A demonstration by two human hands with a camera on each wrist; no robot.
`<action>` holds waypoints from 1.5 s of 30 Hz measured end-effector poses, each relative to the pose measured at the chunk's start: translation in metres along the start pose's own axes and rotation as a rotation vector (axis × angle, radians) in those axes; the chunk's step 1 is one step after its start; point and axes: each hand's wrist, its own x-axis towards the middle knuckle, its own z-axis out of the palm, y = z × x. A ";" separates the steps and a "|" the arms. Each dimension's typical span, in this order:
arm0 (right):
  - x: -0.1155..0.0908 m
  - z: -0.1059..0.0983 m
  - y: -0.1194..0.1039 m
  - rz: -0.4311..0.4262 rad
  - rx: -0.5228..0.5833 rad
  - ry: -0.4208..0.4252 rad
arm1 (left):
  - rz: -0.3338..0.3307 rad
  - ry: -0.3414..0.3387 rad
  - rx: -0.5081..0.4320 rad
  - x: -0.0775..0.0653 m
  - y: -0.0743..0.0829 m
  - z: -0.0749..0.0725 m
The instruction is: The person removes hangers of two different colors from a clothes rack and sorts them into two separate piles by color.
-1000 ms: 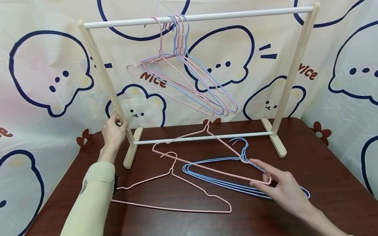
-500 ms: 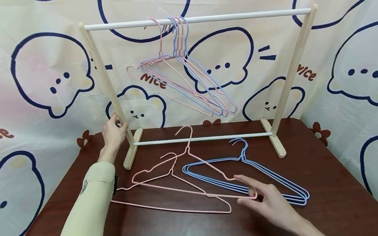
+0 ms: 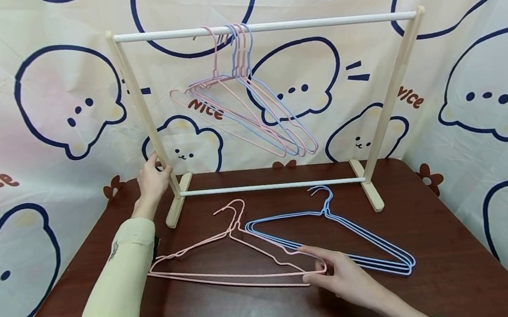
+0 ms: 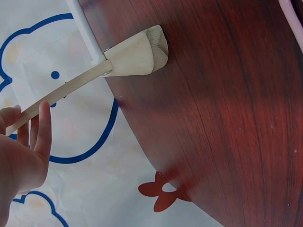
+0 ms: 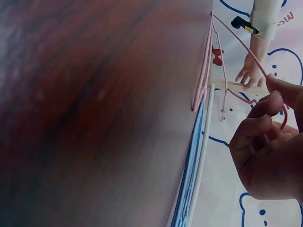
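My left hand [image 3: 151, 180] grips the left wooden post [image 3: 136, 95] of a clothes rack, low on the post. Fingers wrap that same post in the left wrist view. Between thumb and fingers, my right hand [image 3: 343, 274] pinches the right end of a pink clothes hanger [image 3: 246, 274]. A second pink hanger [image 3: 255, 250] lies on the table just under it, and the two nearly line up, hooks both pointing left. In the right wrist view, the held hanger [image 5: 241, 42] slants up from the table toward the pinching fingers. Blue hangers [image 3: 369, 235] lie stacked just behind my right hand.
Several pink and blue hangers [image 3: 245, 53] hang from the rack's white top rail [image 3: 323, 22], left of its middle. The rack's feet [image 3: 368, 196] stand on the dark wooden table [image 3: 231, 316]. A printed cloth [image 3: 474, 134] covers the walls behind.
My right hand has brought the pink hanger left and toward me, from over the blue stack to over the other pink hanger, lowering it. My left hand stays on the post.
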 end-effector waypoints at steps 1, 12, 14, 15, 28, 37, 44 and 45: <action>0.001 0.000 0.001 0.010 0.009 -0.017 | -0.001 0.001 -0.001 0.000 0.000 0.000; 0.012 0.005 0.005 -0.036 -0.105 -0.097 | 0.000 0.002 0.012 0.001 0.001 0.000; 0.013 0.006 0.005 -0.060 -0.216 -0.086 | -0.002 0.002 0.010 0.001 0.000 0.000; 0.013 0.007 0.004 -0.069 -0.280 -0.075 | -0.003 0.001 0.009 0.001 0.000 0.000; 0.022 0.017 -0.002 -0.101 -0.670 -0.072 | -0.011 -0.004 0.005 0.000 0.000 -0.001; 0.026 0.011 -0.003 -0.109 -0.661 -0.037 | 0.005 0.001 0.015 0.001 0.000 -0.001; 0.033 -0.006 -0.015 -0.158 -0.628 0.142 | -0.001 -0.005 0.014 0.000 0.000 -0.002; 0.035 -0.010 -0.017 -0.173 -0.624 0.172 | -0.003 -0.005 0.014 0.000 0.000 -0.002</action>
